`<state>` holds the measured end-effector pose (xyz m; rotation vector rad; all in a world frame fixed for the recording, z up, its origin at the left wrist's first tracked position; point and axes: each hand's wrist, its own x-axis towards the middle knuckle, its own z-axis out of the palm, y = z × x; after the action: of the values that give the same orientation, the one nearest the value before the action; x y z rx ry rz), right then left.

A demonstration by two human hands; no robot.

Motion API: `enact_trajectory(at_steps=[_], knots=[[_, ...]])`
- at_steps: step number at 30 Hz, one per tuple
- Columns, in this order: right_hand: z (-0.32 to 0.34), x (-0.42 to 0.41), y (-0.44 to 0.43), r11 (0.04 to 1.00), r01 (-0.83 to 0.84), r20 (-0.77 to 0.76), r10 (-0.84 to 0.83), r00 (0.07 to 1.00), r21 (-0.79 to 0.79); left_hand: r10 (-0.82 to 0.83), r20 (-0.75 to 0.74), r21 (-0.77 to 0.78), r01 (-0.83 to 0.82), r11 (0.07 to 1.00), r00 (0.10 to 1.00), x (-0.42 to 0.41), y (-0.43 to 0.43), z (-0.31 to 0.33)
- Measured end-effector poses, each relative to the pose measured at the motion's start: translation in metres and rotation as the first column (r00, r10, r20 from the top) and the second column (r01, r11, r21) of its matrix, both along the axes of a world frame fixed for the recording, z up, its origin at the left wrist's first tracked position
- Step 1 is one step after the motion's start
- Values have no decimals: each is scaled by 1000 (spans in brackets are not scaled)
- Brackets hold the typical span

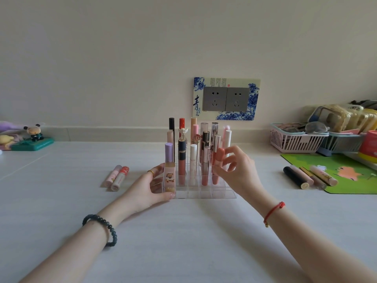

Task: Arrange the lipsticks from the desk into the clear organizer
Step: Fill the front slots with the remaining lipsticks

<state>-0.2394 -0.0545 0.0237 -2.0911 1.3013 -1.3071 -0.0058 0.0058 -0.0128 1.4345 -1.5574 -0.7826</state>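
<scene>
The clear organizer (204, 194) stands mid-desk with several lipsticks upright in its rear and middle slots. My left hand (149, 186) rests against its left wall, fingers straight along the front corner, beside a purple-capped tube (169, 160). My right hand (236, 168) pinches a coral-capped lipstick (220, 155) that stands in a slot on the right side. Two pink lipsticks (117, 177) lie on the desk to the left. Several more lipsticks (308, 177), one black, lie to the right at the edge of a green mat.
A green mat (350, 174) lies at the right, with a pink basket (293, 140) and a blue basket (342, 142) of items behind it. Small figurines on a green base (32, 139) sit at the far left. A wall socket panel (226, 99) is behind the organizer.
</scene>
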Motion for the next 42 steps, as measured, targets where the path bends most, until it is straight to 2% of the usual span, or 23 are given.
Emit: enact_trajectory(at_steps=[42], knots=[[1, -4, -1, 996, 86, -118, -88, 989, -16, 16, 28, -7, -15, 1000, 999, -1, 0, 1]])
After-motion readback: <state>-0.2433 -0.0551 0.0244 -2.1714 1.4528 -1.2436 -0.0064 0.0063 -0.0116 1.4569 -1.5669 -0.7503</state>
